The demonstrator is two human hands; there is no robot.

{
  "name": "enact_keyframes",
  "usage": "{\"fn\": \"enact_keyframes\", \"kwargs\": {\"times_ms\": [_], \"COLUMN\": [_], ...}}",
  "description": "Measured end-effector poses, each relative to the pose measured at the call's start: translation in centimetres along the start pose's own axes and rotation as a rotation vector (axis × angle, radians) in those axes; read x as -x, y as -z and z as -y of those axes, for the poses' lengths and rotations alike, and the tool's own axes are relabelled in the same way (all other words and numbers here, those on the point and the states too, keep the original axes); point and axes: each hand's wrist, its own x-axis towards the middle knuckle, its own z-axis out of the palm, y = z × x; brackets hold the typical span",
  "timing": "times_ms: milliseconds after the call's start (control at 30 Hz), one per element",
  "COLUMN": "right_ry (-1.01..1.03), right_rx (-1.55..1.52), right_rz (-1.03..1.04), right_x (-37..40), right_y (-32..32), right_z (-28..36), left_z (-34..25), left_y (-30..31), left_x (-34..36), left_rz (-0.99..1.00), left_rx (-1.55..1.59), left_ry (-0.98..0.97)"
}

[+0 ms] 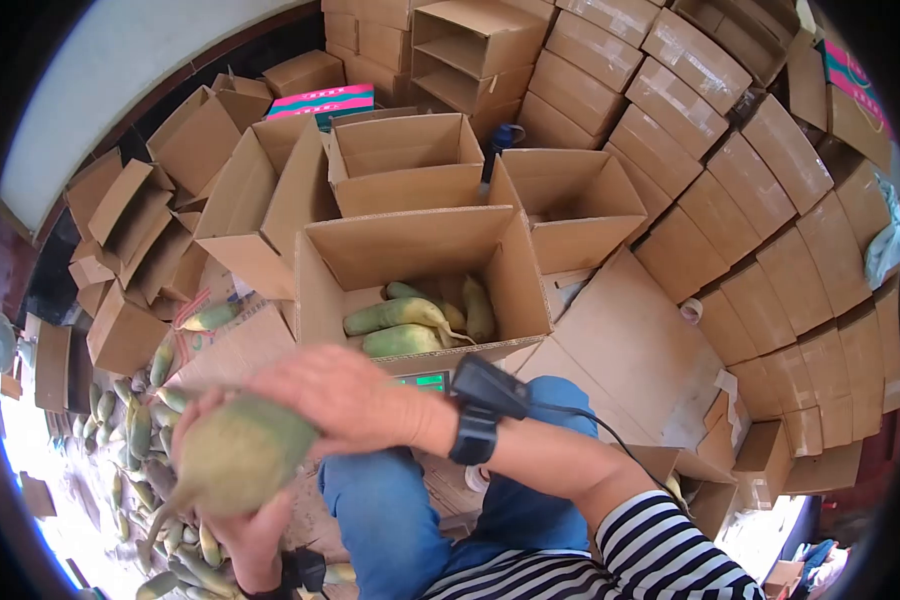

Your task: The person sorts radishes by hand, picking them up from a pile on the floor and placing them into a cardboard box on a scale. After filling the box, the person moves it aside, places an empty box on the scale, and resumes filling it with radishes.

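Note:
A large green radish [245,455] with a thin curled root is held up at the lower left, blurred by motion. My left hand [255,525] supports it from below and behind, fingers wrapped round it. Over its upper right end lies my right hand [340,400], smeared by movement but closed against the radish; some fingertips are hidden. Just beyond my hands stands an open cardboard box [420,245] with several green radishes [400,317] lying in it. A scale's green lit display [427,381] shows at the box's near edge, partly covered by my right wrist.
A heap of green radishes [140,430] covers the floor on the left. Open boxes [405,165] stand behind the nearest one. Stacked cartons [760,210] wall off the right side. A flat cardboard sheet [640,340] lies right of my knees, and a cable runs from my right wrist.

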Motion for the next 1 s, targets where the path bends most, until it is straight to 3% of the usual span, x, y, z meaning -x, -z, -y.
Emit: {"fn": "enact_keyframes", "kwargs": {"times_ms": [67, 133, 200, 300, 400, 467, 567, 633, 700, 733, 800, 867, 967, 1000], "right_ry": [-0.089, -0.206, -0.338, -0.550, -0.784, -0.863, -0.437, -0.322, -0.371, -0.367, -0.281, -0.227, -0.166, -0.168], "right_rx": [0.309, 0.465, 0.632, 0.738, 0.806, 0.830, 0.946, 0.835, 0.686, 0.652, 0.524, 0.523, 0.488, 0.471], "right_rz": [-0.099, -0.119, -0.023, 0.171, 0.340, 0.357, -0.047, -0.076, 0.009, 0.028, 0.124, 0.175, 0.310, 0.327], "right_x": [0.7, 1.2, 2.5, 7.7, 11.9, 12.1, 8.9, 6.1, 3.5, 3.1, 2.5, 2.5, 2.5, 2.3], "right_y": [1.8, 4.4, 6.9, 8.7, 9.2, 9.5, 9.8, 9.1, 5.9, 4.6, 2.5, 0.7, -1.3, -1.8], "right_z": [-1.8, -4.2, -6.8, -11.8, -14.4, -15.3, -15.2, -12.8, -9.0, -7.7, -5.8, -4.9, -3.4, -3.3], "left_z": [0.1, 1.9, 5.8, 13.9, 20.9, 23.5, 24.9, 27.3, 28.0, 28.6, 29.3, 28.7, 27.8, 27.8], "left_y": [-0.7, -0.7, 1.1, 3.4, 5.3, 6.4, 7.3, 8.8, 10.7, 11.8, 13.6, 14.9, 16.2, 16.4], "left_x": [-0.8, -0.3, 2.0, 8.6, 17.8, 22.9, 27.6, 30.9, 34.1, 35.7, 37.7, 39.1, 41.0, 42.2], "left_rz": [0.059, 0.094, 0.158, 0.160, 0.147, 0.272, 0.373, 0.453, 0.414, 0.396, 0.568, 0.476, 0.454, 0.451], "left_rx": [-0.124, -0.156, -0.091, 0.005, -0.134, -0.369, -0.524, -0.648, -0.606, -0.610, -0.711, -0.665, -0.519, -0.510], "left_ry": [-0.028, 0.067, 0.307, 0.719, 0.800, 0.862, 1.010, 0.986, 1.165, 1.201, 1.257, 1.261, 1.698, 1.721]}}
